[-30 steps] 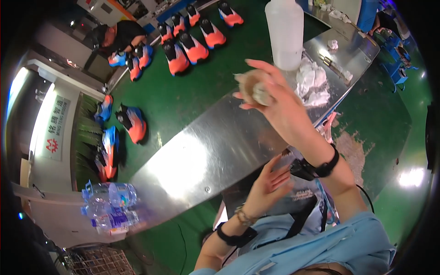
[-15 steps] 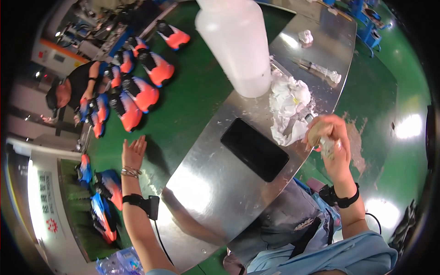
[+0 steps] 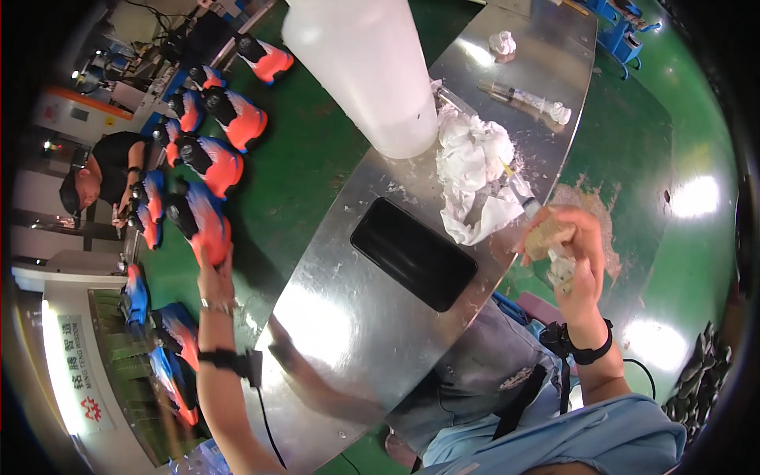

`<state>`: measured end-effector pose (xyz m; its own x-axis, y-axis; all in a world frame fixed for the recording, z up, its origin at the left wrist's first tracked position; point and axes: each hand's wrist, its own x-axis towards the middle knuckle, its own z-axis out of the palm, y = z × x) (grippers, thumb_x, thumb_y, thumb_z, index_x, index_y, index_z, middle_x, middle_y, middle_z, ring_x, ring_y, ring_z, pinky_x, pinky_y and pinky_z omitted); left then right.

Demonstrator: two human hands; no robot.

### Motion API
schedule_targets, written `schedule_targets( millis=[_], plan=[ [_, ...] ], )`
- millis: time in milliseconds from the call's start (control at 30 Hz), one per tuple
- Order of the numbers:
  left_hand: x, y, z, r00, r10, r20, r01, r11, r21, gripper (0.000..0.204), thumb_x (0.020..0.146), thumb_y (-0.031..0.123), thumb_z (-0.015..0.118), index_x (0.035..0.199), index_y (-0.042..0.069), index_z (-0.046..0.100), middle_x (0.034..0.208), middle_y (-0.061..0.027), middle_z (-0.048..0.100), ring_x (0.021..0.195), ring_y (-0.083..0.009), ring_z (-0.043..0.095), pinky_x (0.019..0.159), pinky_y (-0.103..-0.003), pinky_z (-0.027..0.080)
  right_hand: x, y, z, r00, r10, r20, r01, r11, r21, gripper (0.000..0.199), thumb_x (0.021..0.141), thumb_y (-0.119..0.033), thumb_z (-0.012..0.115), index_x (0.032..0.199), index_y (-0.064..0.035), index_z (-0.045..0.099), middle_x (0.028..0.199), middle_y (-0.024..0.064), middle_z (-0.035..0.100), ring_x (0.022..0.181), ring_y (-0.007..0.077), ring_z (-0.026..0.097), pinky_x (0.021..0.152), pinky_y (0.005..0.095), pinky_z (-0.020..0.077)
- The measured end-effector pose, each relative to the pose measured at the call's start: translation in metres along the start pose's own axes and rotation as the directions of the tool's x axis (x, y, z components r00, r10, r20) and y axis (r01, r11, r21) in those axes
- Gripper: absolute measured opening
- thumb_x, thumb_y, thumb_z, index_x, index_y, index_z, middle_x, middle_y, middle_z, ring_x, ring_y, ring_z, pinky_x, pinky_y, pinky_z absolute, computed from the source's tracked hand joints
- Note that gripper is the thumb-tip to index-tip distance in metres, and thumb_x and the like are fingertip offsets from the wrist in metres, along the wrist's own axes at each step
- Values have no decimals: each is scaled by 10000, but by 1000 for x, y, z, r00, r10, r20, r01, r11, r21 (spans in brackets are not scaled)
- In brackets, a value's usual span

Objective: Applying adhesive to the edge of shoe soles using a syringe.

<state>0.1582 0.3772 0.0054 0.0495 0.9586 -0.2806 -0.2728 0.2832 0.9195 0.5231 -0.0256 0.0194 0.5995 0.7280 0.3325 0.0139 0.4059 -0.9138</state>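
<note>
My left hand (image 3: 215, 279) is closed around the orange toe of a blue and orange sports shoe (image 3: 203, 226), the nearest of a group on the green table. Its fingers are partly hidden by the shoe. Over the right edge of the metal surface, my right hand (image 3: 582, 249) grips what looks like a syringe (image 3: 518, 188) with a thin yellow tip. A tan lump (image 3: 550, 235) and a whitish wad (image 3: 561, 269) are also in that hand. The yellow tip points at crumpled white tissue (image 3: 475, 150).
A black phone (image 3: 414, 255) lies on the metal surface (image 3: 317, 317). A large white plastic bottle (image 3: 372, 79) stands beyond it. Farther right lie another syringe (image 3: 526, 101) and a small tissue ball (image 3: 502, 43). A person (image 3: 111, 170) works at the far left beside more shoes (image 3: 211, 165).
My left hand has reached forward and taken hold of the shoe, which has shifted slightly toward me. The right hand keeps its hold. The whole view has moved a little.
</note>
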Motion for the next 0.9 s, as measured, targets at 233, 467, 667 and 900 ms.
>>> schedule_targets(
  millis=[233,467,667,900],
  plan=[
    [-315,-26,-73,986,-162,-22,160,985,-71,499,963,346,420,1380,87,331,1335,-91,464,1155,-231,514,998,-321,414,10,-2,-1,993,-114,29,112,992,61,471,932,-357,387,1241,-2,386,1028,137,541,845,204,575,716,311,472],
    [-476,-60,-125,942,-159,-296,194,977,92,377,916,297,535,1200,51,499,1071,-74,579,869,-177,581,758,-292,495,-1,0,10,997,-61,-43,63,997,42,377,960,-254,329,1227,-5,421,966,112,577,839,193,579,740,312,470],
    [-407,-46,-131,894,362,-263,-305,923,234,459,962,349,424,1133,-59,545,1117,-153,584,1017,-228,574,851,-340,482,-16,-34,59,987,-94,128,56,960,274,485,902,-439,396,1177,-39,406,1009,163,483,845,287,517,719,406,448],
    [-318,12,-21,449,875,182,-871,384,306,460,784,268,641,1087,-60,534,954,-142,629,848,-219,618,770,-315,497,-40,-99,93,893,-146,425,-74,886,459,619,864,-630,383,1026,-36,439,912,182,498,710,240,557,590,384,501]
  ],
)
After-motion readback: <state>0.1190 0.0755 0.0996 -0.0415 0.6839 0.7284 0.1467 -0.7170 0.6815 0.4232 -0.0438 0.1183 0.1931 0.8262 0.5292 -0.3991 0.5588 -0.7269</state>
